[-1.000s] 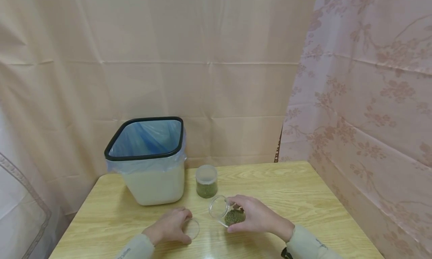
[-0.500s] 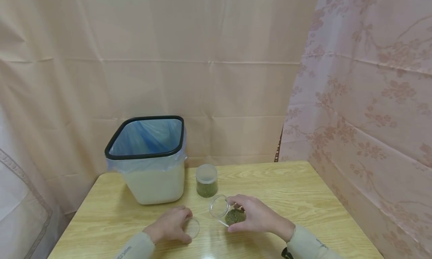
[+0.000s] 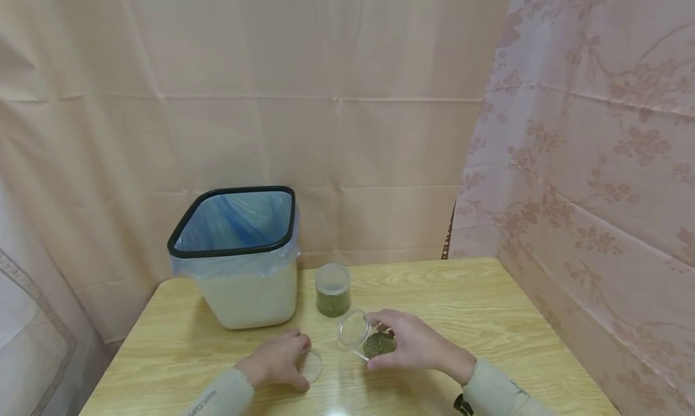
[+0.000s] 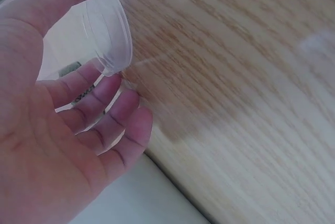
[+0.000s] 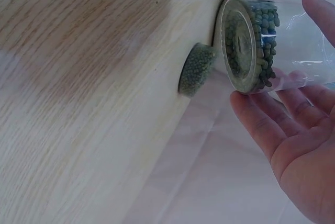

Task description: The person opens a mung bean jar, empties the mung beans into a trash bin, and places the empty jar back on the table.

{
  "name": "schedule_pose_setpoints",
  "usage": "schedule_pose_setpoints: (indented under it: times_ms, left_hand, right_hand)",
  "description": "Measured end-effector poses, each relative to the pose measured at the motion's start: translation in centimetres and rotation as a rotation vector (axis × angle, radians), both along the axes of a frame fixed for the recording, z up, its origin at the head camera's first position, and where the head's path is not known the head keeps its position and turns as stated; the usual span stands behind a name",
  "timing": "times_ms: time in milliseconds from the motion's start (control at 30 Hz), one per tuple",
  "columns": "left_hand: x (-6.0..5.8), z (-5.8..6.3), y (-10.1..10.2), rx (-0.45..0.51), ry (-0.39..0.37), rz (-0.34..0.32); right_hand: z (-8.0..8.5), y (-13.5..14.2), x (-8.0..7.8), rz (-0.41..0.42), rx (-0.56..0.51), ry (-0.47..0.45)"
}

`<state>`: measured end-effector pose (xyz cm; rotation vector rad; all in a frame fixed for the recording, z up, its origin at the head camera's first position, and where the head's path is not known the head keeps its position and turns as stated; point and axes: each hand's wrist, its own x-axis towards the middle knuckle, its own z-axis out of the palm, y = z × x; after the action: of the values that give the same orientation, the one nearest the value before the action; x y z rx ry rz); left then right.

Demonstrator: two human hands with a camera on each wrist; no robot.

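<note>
My left hand (image 3: 278, 360) holds a clear round lid (image 3: 311, 366) by its edge, low over the wooden table. In the left wrist view the thumb is on one side of the lid (image 4: 112, 33) and the fingertips on the other. My right hand (image 3: 415, 343) grips a clear jar (image 3: 354, 331), which leans with its open mouth toward the left and away from me. Small green beans (image 3: 378, 346) lie in the bottom of this jar; they look like mung beans (image 5: 264, 41). Behind it, a second clear jar (image 3: 333, 304) with green beans stands upright under a frosted lid (image 3: 332, 278).
At the back left of the table (image 3: 450, 301) stands a cream bin (image 3: 255, 298) with a black rim (image 3: 230, 251) and a blue liner bag (image 3: 233, 220). Beige curtain (image 3: 326, 132) hangs behind the table, and flowered cloth (image 3: 597, 181) runs along the right side.
The tilted jar and my right hand have shifted very slightly up and to the right. My left hand with the lid has barely moved.
</note>
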<state>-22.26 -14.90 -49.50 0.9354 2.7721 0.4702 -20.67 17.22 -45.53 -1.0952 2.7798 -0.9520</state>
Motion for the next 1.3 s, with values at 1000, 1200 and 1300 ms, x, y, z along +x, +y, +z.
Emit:
schedule_pose_setpoints:
  times_ms: [1000,1200,1300]
  left_hand:
    - [-0.4,7.3,0.3,-0.152,-0.03,-0.065]
    - [-0.4,9.7,-0.1,-0.142,-0.015,-0.093]
    - [-0.4,10.9,-0.2,-0.141,-0.004,-0.119]
  right_hand:
    - [4.4,0.1,-2.1,0.004,0.017,-0.048]
    - [6.1,0.2,-2.6,0.018,0.039,-0.099]
    - [6.9,0.2,-2.9,0.015,0.051,-0.11]
